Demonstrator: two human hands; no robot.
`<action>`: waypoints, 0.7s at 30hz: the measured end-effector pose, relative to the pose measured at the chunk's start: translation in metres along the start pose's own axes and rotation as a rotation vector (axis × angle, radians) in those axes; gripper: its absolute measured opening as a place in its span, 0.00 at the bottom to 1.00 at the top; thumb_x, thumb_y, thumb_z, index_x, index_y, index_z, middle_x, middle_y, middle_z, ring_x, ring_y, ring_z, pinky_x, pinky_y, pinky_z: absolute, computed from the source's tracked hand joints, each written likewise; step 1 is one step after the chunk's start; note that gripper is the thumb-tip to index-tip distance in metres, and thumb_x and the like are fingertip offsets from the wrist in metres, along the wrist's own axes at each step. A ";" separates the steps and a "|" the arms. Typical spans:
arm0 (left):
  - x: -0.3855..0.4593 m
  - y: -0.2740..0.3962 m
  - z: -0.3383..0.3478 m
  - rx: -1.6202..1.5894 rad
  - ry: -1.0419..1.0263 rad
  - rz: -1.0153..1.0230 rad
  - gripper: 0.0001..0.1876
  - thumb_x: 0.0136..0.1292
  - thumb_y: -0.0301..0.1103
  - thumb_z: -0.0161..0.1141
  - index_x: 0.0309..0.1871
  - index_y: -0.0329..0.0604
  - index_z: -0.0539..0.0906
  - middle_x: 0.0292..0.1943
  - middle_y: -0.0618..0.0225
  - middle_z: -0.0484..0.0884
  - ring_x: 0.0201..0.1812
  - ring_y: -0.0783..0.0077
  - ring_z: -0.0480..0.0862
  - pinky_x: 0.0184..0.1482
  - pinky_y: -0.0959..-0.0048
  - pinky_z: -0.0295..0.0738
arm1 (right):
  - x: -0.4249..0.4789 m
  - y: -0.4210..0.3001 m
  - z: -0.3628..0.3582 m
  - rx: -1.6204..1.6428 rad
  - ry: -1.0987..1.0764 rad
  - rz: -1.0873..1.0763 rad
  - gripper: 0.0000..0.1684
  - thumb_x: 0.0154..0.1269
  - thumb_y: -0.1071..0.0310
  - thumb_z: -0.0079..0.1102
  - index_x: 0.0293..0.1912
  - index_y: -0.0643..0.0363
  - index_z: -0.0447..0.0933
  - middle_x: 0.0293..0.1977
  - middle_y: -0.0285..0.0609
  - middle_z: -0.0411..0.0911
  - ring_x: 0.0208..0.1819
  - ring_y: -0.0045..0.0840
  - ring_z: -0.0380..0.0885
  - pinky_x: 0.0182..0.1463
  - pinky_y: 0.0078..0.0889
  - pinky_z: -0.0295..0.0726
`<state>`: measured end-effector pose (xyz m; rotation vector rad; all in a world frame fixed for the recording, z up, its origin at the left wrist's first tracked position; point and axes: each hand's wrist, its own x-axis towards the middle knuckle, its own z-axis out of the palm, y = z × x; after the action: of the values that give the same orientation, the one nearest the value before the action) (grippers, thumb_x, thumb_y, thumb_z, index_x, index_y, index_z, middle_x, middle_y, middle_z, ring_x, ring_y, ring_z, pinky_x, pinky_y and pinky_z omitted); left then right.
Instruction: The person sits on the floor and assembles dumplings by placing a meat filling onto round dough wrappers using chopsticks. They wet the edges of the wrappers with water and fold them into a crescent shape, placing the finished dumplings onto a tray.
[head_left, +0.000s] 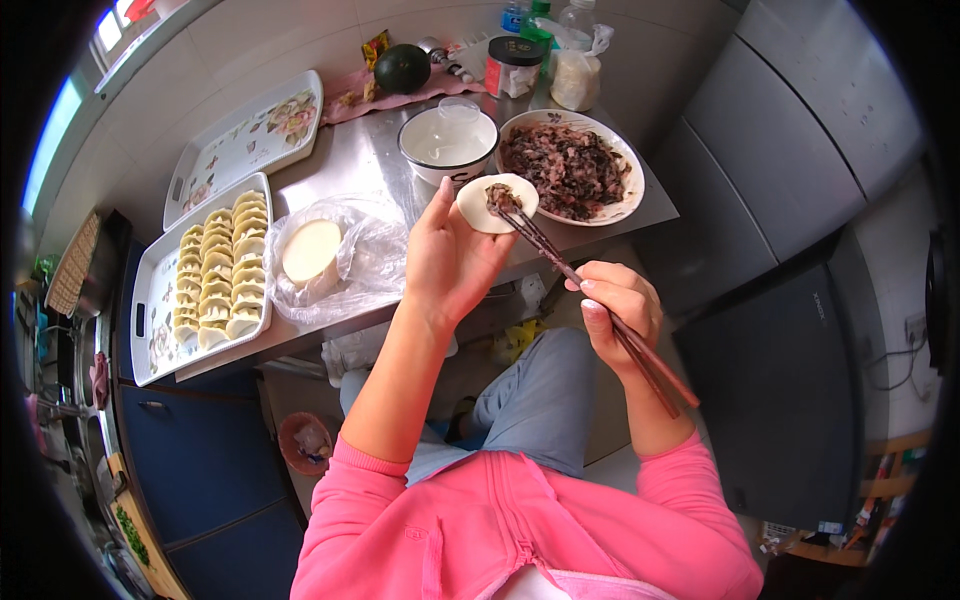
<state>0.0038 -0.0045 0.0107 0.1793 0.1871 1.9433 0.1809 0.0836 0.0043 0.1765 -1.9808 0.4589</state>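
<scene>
On the fingers of my left hand (454, 259) lies a round dumpling wrapper (474, 204), with a small lump of dark minced filling (501, 196) on it. My right hand (621, 307) grips a pair of brown wooden chopsticks (559, 259), whose tips touch the filling. Just behind the wrapper, to the right, is a white bowl of minced filling (566, 169). A white enamel bowl with a dark rim (448, 142) sits beyond my left fingertips. Left of my hand, a stack of round wrappers (311, 251) rests in a clear plastic bag (367, 259).
A floral tray (157, 330) holds rows of folded dumplings (217, 270) at the left; another floral tray (247, 146) lies behind it. A dark green melon-like fruit (402, 68), a black-lidded jar (514, 67) and a tied bag (576, 79) line the back. Grey cabinet doors (750, 142) stand right.
</scene>
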 end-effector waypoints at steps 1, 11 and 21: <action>0.000 0.000 -0.001 -0.002 0.007 0.004 0.29 0.76 0.46 0.38 0.62 0.21 0.66 0.62 0.44 0.71 0.65 0.53 0.69 0.71 0.59 0.60 | 0.001 -0.002 -0.003 -0.003 -0.019 0.017 0.09 0.71 0.65 0.53 0.43 0.62 0.68 0.35 0.51 0.79 0.28 0.34 0.82 0.32 0.31 0.82; 0.000 -0.002 -0.003 0.054 0.054 0.014 0.24 0.76 0.44 0.38 0.58 0.29 0.70 0.58 0.52 0.74 0.63 0.57 0.72 0.69 0.60 0.62 | 0.018 -0.003 0.001 0.003 0.072 0.051 0.08 0.62 0.75 0.63 0.40 0.60 0.73 0.31 0.47 0.80 0.24 0.31 0.79 0.27 0.28 0.78; -0.001 0.002 -0.010 0.043 0.065 0.026 0.23 0.76 0.43 0.38 0.60 0.30 0.69 0.59 0.53 0.74 0.63 0.57 0.72 0.69 0.61 0.63 | 0.029 -0.008 -0.013 0.109 0.051 0.107 0.07 0.71 0.71 0.52 0.41 0.66 0.69 0.32 0.54 0.77 0.25 0.27 0.79 0.31 0.24 0.80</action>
<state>0.0006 -0.0064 0.0008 0.1475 0.2715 1.9737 0.1814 0.0832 0.0371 0.1259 -1.9223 0.6356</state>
